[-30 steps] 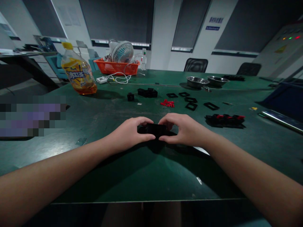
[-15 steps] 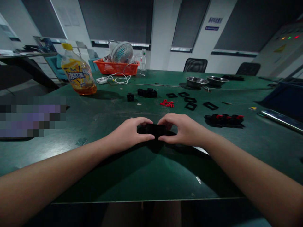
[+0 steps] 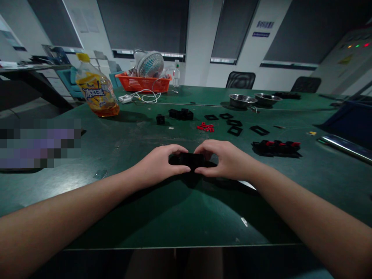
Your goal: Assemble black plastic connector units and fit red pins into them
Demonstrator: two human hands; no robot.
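Observation:
Between my two hands is a black block-like part [image 3: 190, 159], dark and without visible detail, close above or on the green table [image 3: 174, 217]. My left hand [image 3: 162, 162] grips its left end, thumb on the near side and fingers on the far side. At the right end my right hand [image 3: 222, 158] pinches it in the same way. Just beyond the hands lies a small pile of red pieces [image 3: 205, 127]. Several flat black frames [image 3: 235, 130] are spread to the right of the pile. A black assembly with red pieces in it [image 3: 276, 148] rests right of my right hand.
Farther back are a black assembly [image 3: 181, 114], a small black cube [image 3: 160, 119] and metal bowls [image 3: 241, 101]. A drink bottle [image 3: 95, 89] stands at the left. An orange basket [image 3: 143, 82] holds a fan [image 3: 151, 64]; a white cable [image 3: 148, 96] lies before it.

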